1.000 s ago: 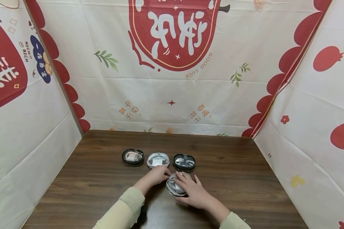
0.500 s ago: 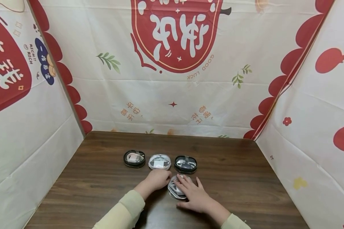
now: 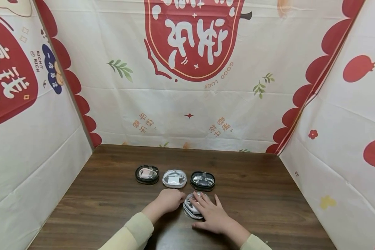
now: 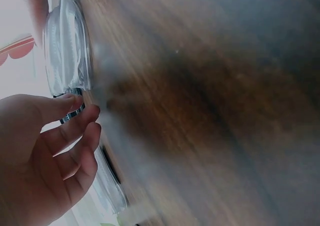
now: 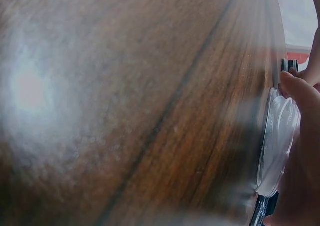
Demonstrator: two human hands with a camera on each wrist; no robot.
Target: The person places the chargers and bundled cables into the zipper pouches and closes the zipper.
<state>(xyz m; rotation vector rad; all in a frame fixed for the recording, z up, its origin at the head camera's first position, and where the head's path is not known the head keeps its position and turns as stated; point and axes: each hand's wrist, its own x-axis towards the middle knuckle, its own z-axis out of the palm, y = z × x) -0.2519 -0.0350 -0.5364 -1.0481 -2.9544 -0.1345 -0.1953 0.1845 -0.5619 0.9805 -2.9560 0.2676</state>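
Observation:
A clear oval case (image 3: 190,208) with a coiled white cable inside lies on the wooden table. My right hand (image 3: 211,212) rests on top of it, fingers spread and fairly straight. In the right wrist view the case (image 5: 276,141) shows beside the right thumb. My left hand (image 3: 170,199) is just left of the case. Seen from the left wrist, the left hand (image 4: 50,156) has loosely bent fingers, with thumb and forefinger close to the end of the case (image 4: 70,50); nothing is visibly held between them.
Behind the hands stands a row of similar oval cases: a black-rimmed one with a pinkish item (image 3: 147,174), a white-rimmed one (image 3: 174,179) and another black-rimmed one (image 3: 202,181). The brown table (image 3: 253,194) is enclosed by printed white cloth walls (image 3: 187,97).
My left hand has drawn slightly left and nearer to me, away from the case's edge. The right hand stays on the case. The head view has shifted a little.

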